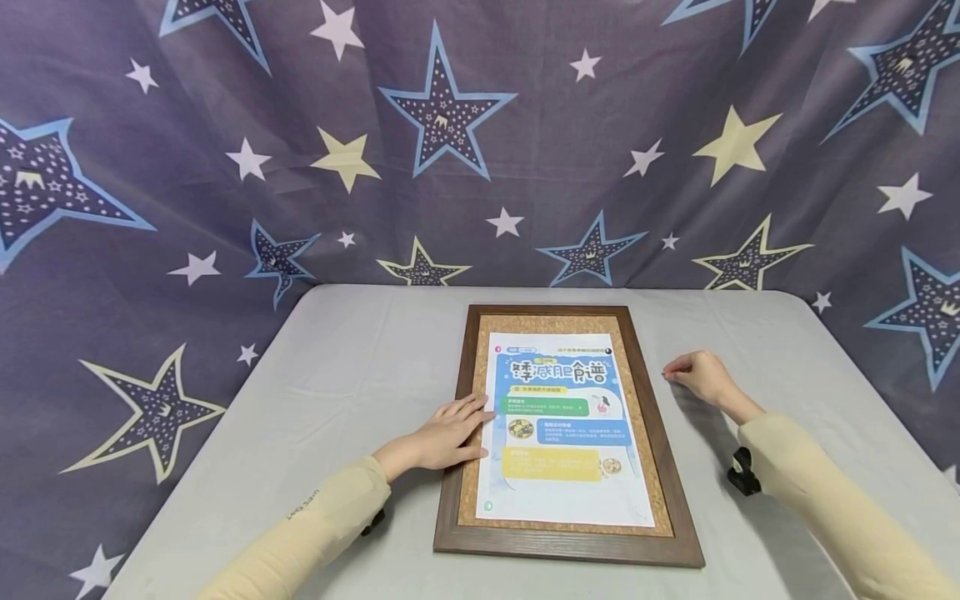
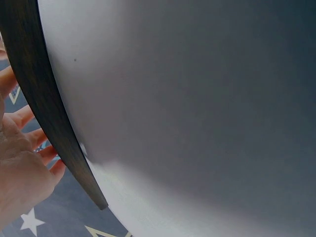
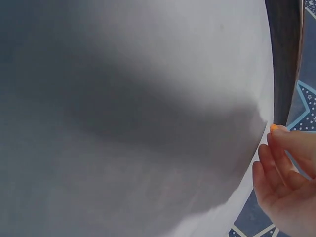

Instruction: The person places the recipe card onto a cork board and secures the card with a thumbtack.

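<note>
A cork board (image 1: pixel 468 467) in a dark brown wooden frame (image 1: pixel 570 546) lies on the table. On its cork is a printed sheet (image 1: pixel 562 502) with Chinese text and blue, green and yellow panels. Small round pins show at three corners: pink (image 1: pixel 498 349), black (image 1: pixel 608 351) and green (image 1: pixel 488 506). My left hand (image 1: pixel 446 433) rests with straight fingers across the frame's left side, fingertips at the sheet's left edge. To the right of the board, my right hand (image 1: pixel 705 379) pinches a small orange pin (image 3: pixel 274 127) between thumb and fingertip; most of it is hidden.
A light grey cloth covers the table (image 1: pixel 360 358). Behind and beside it hangs a purple-grey curtain (image 1: pixel 525 183) printed with stars. Black wrist devices (image 1: pixel 744 473) sit under both cream sleeves (image 1: pixel 825 500).
</note>
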Demonstrator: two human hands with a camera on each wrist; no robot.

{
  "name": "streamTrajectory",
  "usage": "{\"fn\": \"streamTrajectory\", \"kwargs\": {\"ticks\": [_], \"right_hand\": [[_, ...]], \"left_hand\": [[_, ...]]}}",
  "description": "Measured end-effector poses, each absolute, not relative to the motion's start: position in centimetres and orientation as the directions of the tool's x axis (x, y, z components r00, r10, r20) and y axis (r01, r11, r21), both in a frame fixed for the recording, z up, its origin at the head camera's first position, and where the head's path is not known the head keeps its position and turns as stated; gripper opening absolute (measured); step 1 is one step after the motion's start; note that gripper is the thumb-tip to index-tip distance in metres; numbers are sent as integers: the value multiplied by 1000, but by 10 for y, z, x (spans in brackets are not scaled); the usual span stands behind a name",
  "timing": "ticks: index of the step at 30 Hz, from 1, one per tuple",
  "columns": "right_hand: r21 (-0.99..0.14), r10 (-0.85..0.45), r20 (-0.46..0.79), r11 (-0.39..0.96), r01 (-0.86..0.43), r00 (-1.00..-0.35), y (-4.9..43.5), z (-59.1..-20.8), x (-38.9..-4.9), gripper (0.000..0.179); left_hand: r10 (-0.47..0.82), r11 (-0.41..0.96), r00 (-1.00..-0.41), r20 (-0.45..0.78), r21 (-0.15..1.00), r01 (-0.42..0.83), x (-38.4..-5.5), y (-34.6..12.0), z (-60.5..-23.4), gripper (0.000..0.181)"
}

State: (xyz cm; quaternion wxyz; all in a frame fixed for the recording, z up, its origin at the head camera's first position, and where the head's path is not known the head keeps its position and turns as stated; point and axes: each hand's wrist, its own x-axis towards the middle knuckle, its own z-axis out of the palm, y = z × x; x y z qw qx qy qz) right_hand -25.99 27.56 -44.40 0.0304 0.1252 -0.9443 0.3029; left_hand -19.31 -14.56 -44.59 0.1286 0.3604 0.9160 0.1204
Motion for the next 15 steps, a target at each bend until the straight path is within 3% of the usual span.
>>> {"fn": "streamTrajectory", "kwargs": {"ticks": [15], "right_hand": [[-606, -261, 119, 745, -279, -958, 271, -438, -245, 11]], "left_hand": [[692, 710, -706, -148, 316, 629, -194, -146, -447, 58]]}}
